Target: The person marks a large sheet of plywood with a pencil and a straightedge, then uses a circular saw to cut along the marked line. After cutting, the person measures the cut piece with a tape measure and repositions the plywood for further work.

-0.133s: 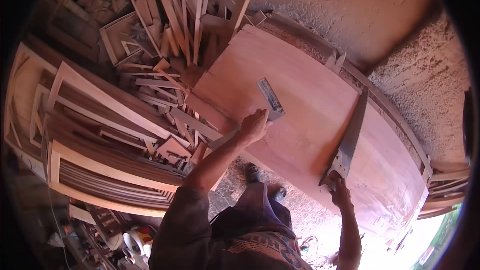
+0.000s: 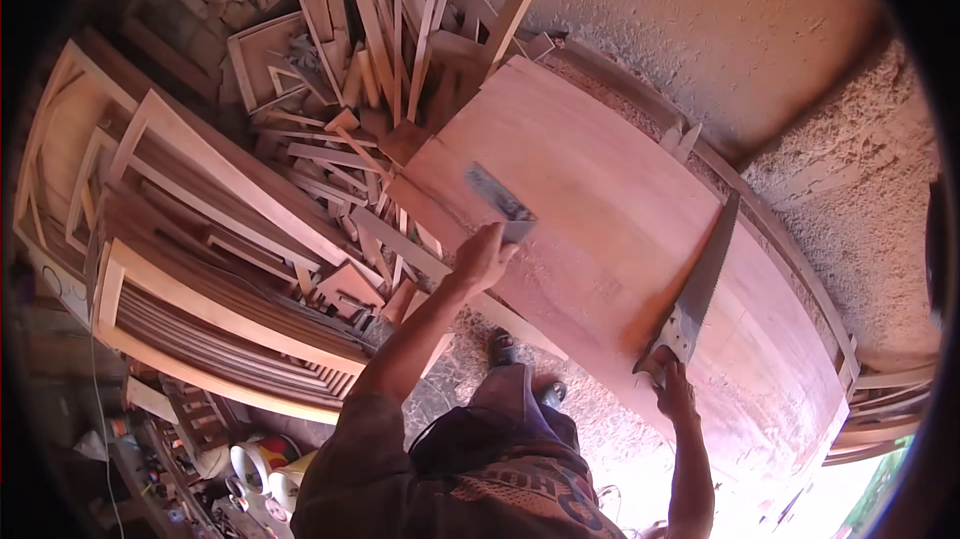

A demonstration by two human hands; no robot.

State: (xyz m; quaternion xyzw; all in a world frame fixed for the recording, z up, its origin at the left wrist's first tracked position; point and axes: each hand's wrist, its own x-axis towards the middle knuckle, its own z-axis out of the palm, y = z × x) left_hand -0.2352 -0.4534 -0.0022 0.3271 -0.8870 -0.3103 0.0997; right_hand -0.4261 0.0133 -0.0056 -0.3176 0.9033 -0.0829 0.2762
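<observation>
My left hand is closed on one arm of a try square, over the left part of a broad reddish wooden workbench top. The square's other arm, dark and worn, points away toward the far left. Over the bench's right part, my right hand is wrapped round the handle of a handsaw. Its long blade reaches toward the far edge, teeth facing right. Part of the square is hidden behind my left fingers.
Slatted wooden frames are stacked at the left. Offcuts and upright strips crowd the far left corner. A long board lies along the bench's near edge. Behind the bench rises a rough wall. Sawdust covers the floor.
My left hand has moved left with the try square, which has turned so its free arm points further left. The handsaw stays in my right hand, nearly in place. The whole view has shifted slightly.
</observation>
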